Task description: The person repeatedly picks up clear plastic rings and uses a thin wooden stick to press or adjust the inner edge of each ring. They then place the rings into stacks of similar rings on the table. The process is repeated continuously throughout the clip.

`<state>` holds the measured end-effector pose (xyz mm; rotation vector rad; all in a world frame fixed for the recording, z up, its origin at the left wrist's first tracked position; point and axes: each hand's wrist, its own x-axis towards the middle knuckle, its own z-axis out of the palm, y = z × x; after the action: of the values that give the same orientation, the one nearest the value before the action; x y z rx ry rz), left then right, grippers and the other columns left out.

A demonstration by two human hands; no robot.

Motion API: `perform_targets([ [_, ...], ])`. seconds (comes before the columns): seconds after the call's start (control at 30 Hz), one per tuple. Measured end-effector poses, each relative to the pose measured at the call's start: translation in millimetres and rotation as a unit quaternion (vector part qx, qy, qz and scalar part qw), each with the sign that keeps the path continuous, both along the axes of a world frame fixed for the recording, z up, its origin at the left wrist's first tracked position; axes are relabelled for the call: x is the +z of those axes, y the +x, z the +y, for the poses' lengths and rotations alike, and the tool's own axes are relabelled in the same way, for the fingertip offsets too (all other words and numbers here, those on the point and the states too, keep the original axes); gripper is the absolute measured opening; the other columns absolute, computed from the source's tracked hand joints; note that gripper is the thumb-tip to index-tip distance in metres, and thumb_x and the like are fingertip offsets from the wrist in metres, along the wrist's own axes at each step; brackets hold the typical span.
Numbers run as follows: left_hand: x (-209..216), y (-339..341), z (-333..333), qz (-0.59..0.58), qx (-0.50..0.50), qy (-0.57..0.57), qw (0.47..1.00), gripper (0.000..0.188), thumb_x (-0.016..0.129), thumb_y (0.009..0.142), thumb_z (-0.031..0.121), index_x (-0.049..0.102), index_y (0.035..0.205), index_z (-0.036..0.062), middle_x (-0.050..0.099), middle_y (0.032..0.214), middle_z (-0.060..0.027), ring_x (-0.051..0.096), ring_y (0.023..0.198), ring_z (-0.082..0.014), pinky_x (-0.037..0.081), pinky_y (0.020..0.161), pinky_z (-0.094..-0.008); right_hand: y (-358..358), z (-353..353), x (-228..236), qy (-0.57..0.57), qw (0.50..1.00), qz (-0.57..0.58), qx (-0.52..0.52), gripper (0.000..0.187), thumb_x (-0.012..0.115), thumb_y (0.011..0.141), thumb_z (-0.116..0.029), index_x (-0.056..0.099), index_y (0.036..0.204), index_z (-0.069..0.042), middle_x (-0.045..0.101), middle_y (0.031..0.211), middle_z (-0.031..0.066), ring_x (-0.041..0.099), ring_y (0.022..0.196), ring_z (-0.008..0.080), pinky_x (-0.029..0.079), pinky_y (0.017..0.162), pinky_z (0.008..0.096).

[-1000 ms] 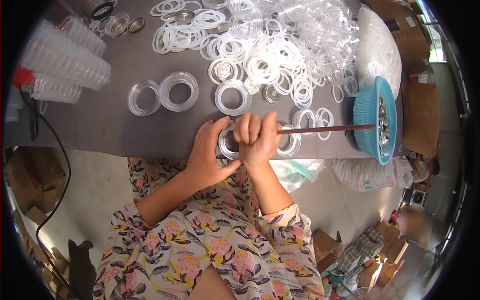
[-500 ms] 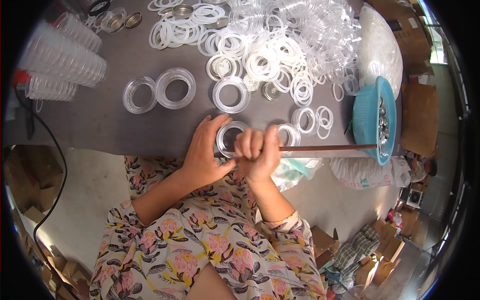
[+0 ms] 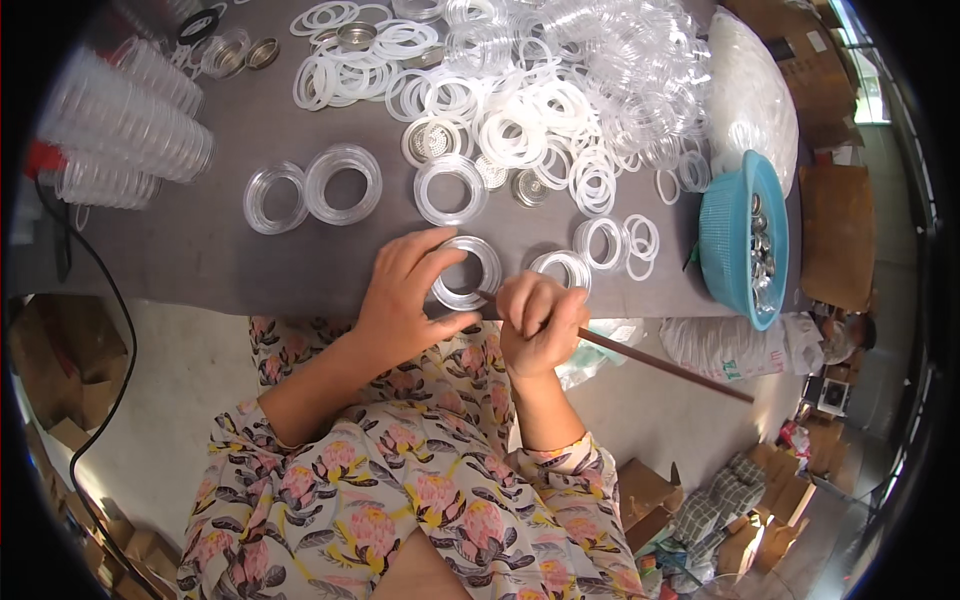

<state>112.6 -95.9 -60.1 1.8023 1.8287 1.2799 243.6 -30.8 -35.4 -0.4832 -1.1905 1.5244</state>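
Observation:
My left hand (image 3: 400, 295) is curled round the left side of a stack of clear plastic rings (image 3: 488, 262) near the table's front edge. Its fingertips touch the upper rim and its thumb lies below. In a fist, my right hand (image 3: 543, 322) grips a thin brown stick (image 3: 665, 365). One end points at the ring's lower right rim; the long end slants down to the right past the table edge. Just right of the rings sits another clear ring (image 3: 583, 268), close to my right knuckles. A further clear ring (image 3: 424, 190) lies beyond my left fingers.
White flat rings (image 3: 515, 138) and clear plastic pieces (image 3: 640, 70) heap up at the back. A blue basket (image 3: 725, 235) of small metal parts stands at the right edge. Stacked clear cups (image 3: 130, 115) lean at left. Two ring stacks (image 3: 317, 185) lie left of centre. A black cable (image 3: 105, 270) hangs at left.
The stick's long end has swung from nearly level down to the right as my right hand turned and shifted slightly right. My left fingers have curled further over the rings.

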Motion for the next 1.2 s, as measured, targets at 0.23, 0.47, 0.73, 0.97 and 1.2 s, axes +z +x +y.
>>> perform_targets([
  [0.23,18.8,-33.4,24.8,0.165,0.007,0.044,0.985,0.024,0.066,0.068,0.007,0.06,0.091,0.0076,0.059,0.096,-0.0027,0.053,0.096,-0.0218,0.035,0.082,-0.0369,0.1,7.3,-1.5,-0.01,0.999,0.028,-0.032,0.061,0.025,0.098,-0.04,0.025,0.044,-0.011,0.031,0.044,0.0019,0.021,0.038,0.0121,0.019,0.038,0.0254],
  [0.47,28.2,-41.2,30.0,0.23,0.014,0.046,0.972,0.017,0.065,0.069,0.005,0.064,0.085,0.0116,0.062,0.089,0.0025,0.055,0.097,-0.019,0.034,0.086,-0.0393,9.1,6.9,1.1,-0.005,0.997,0.046,-0.058,0.06,0.023,0.098,-0.04,0.024,0.045,-0.012,0.028,0.044,0.0006,0.019,0.039,0.0109,0.018,0.038,0.025],
  [0.73,32.9,-22.1,-5.3,0.248,-0.152,0.016,0.957,0.013,0.065,0.069,0.009,0.063,0.081,0.0126,0.06,0.084,0.0048,0.056,0.093,-0.0153,0.025,0.103,-0.0482,18.2,17.6,24.8,0.041,0.993,0.102,-0.046,0.06,0.018,0.098,-0.042,0.026,0.046,-0.013,0.032,0.046,0.0,0.019,0.039,0.01,0.018,0.038,0.024],
  [0.97,20.0,-18.7,6.4,0.046,-0.114,0.013,0.992,0.056,0.071,0.069,0.021,0.05,0.119,0.0084,0.052,0.114,-0.0098,0.045,0.114,-0.026,0.025,0.102,-0.0489,11.8,11.3,21.5,-0.057,0.992,0.107,0.03,0.058,0.024,0.099,-0.038,0.027,0.047,-0.011,0.03,0.044,0.0004,0.027,0.04,0.0115,0.024,0.039,0.0248],
  [1.2,-13.6,-7.3,12.0,-0.175,-0.113,-0.053,0.977,0.082,0.079,0.061,0.022,0.037,0.129,0.0027,0.046,0.125,-0.0151,0.043,0.116,-0.0328,0.029,0.101,-0.0436,-8.3,7.2,9.9,-0.177,0.979,0.077,0.066,0.058,0.024,0.099,-0.037,0.026,0.047,-0.011,0.029,0.045,0.0008,0.02,0.039,0.0105,0.019,0.038,0.0242],
])
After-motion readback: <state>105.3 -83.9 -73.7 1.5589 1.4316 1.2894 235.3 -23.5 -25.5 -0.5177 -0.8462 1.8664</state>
